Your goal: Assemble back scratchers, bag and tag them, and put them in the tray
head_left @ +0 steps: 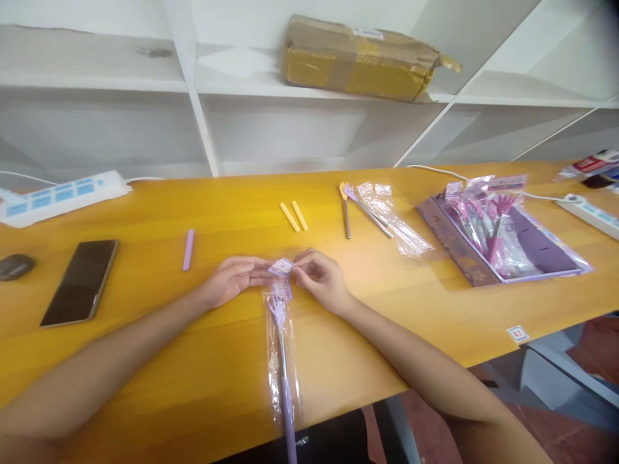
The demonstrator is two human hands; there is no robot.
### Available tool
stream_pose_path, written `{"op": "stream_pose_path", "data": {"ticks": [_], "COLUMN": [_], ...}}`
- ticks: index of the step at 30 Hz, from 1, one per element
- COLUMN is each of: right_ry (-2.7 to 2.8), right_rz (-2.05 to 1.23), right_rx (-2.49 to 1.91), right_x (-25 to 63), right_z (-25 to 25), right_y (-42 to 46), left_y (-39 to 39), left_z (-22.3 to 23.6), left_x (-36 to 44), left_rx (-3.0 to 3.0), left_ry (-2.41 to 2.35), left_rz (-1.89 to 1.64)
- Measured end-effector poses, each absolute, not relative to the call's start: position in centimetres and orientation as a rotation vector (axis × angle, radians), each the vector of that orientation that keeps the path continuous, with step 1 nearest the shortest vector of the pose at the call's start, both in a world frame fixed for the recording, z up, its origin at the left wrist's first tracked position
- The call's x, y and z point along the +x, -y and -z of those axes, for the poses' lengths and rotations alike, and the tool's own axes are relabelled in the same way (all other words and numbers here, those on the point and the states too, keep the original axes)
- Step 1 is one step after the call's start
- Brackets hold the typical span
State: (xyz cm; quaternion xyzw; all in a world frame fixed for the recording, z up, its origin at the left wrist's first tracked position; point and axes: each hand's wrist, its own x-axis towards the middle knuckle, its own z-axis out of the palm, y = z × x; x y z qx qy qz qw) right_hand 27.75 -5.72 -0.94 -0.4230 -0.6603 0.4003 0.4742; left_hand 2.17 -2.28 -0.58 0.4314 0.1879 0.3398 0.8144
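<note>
A purple back scratcher (287,403) with a hand-shaped head lies in a clear plastic bag (273,367), its handle end pointing toward me. At the bag's far end is a small printed card (280,267). My left hand (229,280) has its fingers stretched out straight, the tips touching the card from the left. From the right, my right hand (322,277) pinches the card's edge between thumb and forefinger. Beyond my hands lie two yellow tubes (294,216), and a purple tube (188,249) lies to the left.
Two back scratchers (347,216) lie beside empty plastic sleeves (403,225). An open display box (464,254) at right holds several pink packaged scratchers. A phone (80,282), mouse (15,267) and power strip (65,196) are at left. A taped parcel (360,61) sits on the shelf.
</note>
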Motion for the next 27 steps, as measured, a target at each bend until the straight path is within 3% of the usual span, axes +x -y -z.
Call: {"op": "stream_pose_path", "data": {"ticks": [27], "right_ry": [1.918], "right_rz": [-0.664], "right_rx": [-0.936], "right_x": [28.08], "right_z": [0.35], "right_y": [5.45], "left_y": [2.16], "left_z": [0.28], "left_x": [2.29], "left_rx": [0.879], "left_ry": [-0.395], "left_rz": [-0.708]}}
